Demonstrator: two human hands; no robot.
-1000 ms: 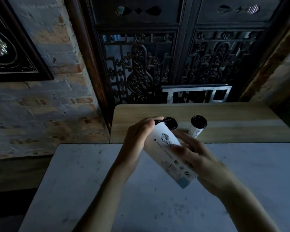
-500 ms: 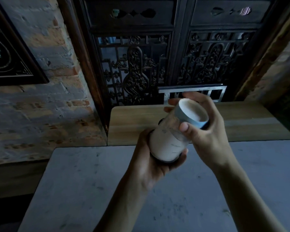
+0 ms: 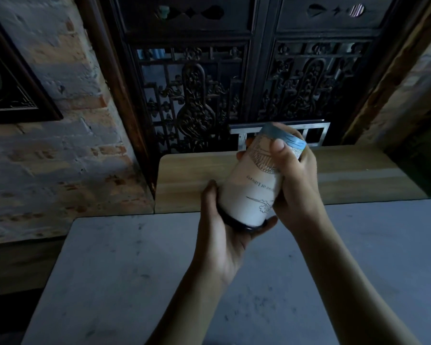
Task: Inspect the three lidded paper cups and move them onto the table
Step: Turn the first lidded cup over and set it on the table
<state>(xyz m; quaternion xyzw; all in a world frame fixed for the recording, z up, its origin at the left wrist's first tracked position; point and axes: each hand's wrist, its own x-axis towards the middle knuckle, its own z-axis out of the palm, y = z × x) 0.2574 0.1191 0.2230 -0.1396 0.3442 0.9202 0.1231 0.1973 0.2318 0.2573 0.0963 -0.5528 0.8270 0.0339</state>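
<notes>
A white paper cup [image 3: 253,192] with a black lid and printed line drawings is held upside down above the far edge of the grey table [image 3: 125,277]. My left hand [image 3: 224,225] cups the black lid end from below. My right hand [image 3: 295,180] grips the blue-banded base end at the top, thumb across the print. The other lidded cups are hidden behind the cup and my hands.
A wooden ledge [image 3: 184,180] runs behind the grey table, in front of a dark carved door [image 3: 204,95]. A metal frame [image 3: 316,135] stands on the ledge's far side. A brick wall [image 3: 60,155] with a dark picture frame [image 3: 13,95] is at the left.
The cup went from tilted with its lid away from me to fully upside down. Since half a second ago its open-looking base turned away and the printed side now faces me.
</notes>
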